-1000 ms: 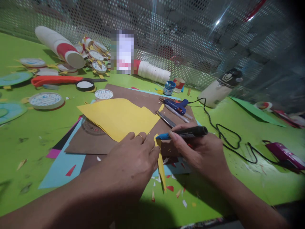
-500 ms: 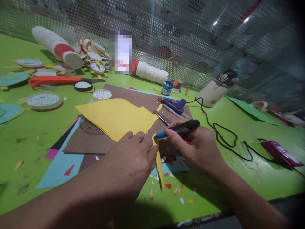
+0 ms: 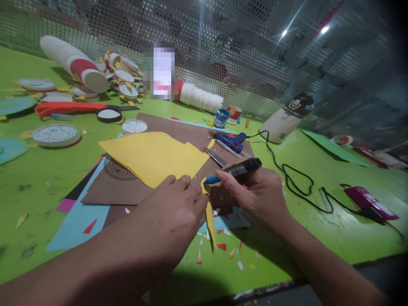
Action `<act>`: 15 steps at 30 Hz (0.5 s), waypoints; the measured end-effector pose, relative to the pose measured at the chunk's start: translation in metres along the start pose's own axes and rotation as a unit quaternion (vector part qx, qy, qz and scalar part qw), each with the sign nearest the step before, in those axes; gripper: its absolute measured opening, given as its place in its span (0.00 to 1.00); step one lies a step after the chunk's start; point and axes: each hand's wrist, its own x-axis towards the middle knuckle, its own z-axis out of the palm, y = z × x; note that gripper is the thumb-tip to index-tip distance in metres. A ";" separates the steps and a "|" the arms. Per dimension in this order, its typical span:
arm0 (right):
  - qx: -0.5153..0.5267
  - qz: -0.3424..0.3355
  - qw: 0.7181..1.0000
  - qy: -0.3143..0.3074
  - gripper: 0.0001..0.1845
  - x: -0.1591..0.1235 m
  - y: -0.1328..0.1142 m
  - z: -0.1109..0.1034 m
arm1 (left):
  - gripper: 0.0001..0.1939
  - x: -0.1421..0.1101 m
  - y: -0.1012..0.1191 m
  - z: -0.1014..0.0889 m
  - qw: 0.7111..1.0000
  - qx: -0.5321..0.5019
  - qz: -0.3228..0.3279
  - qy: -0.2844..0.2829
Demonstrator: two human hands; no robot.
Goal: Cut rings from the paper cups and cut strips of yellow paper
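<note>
My right hand [image 3: 258, 193] grips a black marker [image 3: 237, 170] with a blue tip, the tip pointing left at a narrow yellow paper strip [image 3: 210, 221]. My left hand [image 3: 174, 210], a ring on one finger, is closed on that strip and presses it down. Just beyond the hands lies a large yellow paper sheet [image 3: 153, 155] on brown card [image 3: 121, 189], with light blue paper [image 3: 75, 223] underneath.
A blue glue gun [image 3: 231, 141] and its black cord [image 3: 296, 182] lie beyond my right hand. A white bottle [image 3: 283, 121], a pink device [image 3: 369, 202], stacked paper cups [image 3: 75, 63], decorated discs [image 3: 55, 134] and paper scraps [image 3: 223, 246] crowd the green table [image 3: 41, 174].
Both hands and the marker have shifted slightly left and up in view as the camera moved. The grips look the same.
</note>
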 end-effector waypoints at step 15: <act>0.061 0.063 0.967 0.239 0.09 0.002 -0.008 -0.022 | 0.11 -0.006 0.002 0.003 0.998 -0.019 -0.015 0.052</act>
